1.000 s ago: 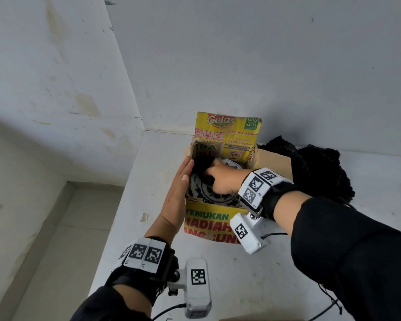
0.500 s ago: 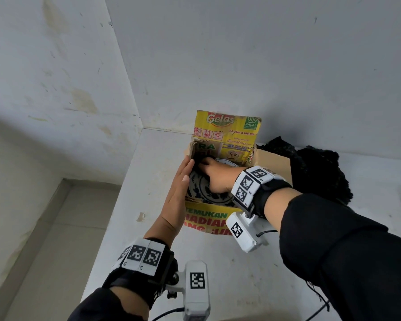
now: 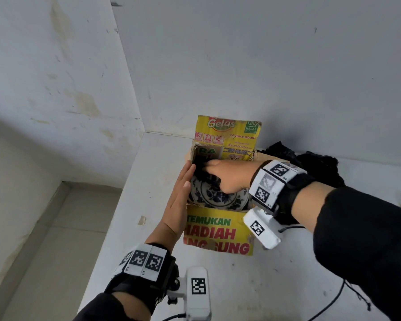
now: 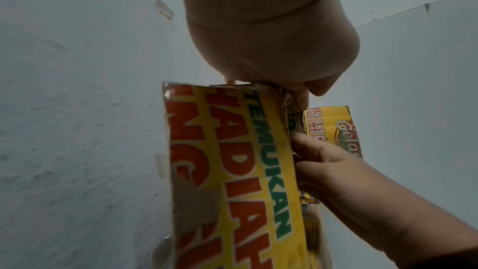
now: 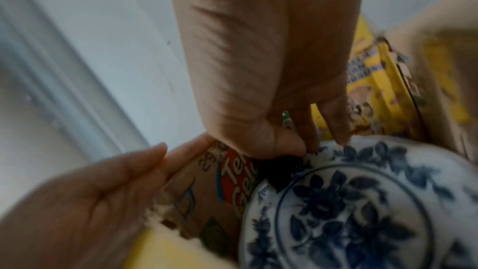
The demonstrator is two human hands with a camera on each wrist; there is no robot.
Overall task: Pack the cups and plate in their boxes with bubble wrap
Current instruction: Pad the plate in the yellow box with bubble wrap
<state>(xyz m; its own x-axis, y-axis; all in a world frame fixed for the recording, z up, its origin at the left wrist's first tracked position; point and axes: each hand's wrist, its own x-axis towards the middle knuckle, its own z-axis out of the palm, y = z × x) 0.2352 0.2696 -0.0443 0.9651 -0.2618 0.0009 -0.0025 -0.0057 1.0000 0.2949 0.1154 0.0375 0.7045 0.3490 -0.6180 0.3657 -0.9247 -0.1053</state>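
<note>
A yellow cardboard box [image 3: 218,235] stands open on the white table. A blue-and-white plate [image 3: 218,195] lies inside it. A wad of black bubble wrap [image 3: 200,166] fills the box's far left corner, beside the plate's rim. My right hand [image 3: 208,164] reaches into the box; in the right wrist view its thumb and fingers [image 5: 297,144] pinch the black wrap [image 5: 279,169] at the edge of the plate [image 5: 362,201]. My left hand [image 3: 185,179] lies flat, fingers straight, against the outside of the box's left wall [image 4: 232,171]. No cups are in view.
A heap of black bubble wrap [image 3: 310,167] lies behind the box to the right, against the wall. The table's left edge [image 3: 116,216] drops to a tiled floor. A black cable [image 3: 329,304] trails across the near right of the table.
My right hand has moved from the plate's middle to the box's far left corner, where it now holds the black wrap. The left hand has stayed on the box's side.
</note>
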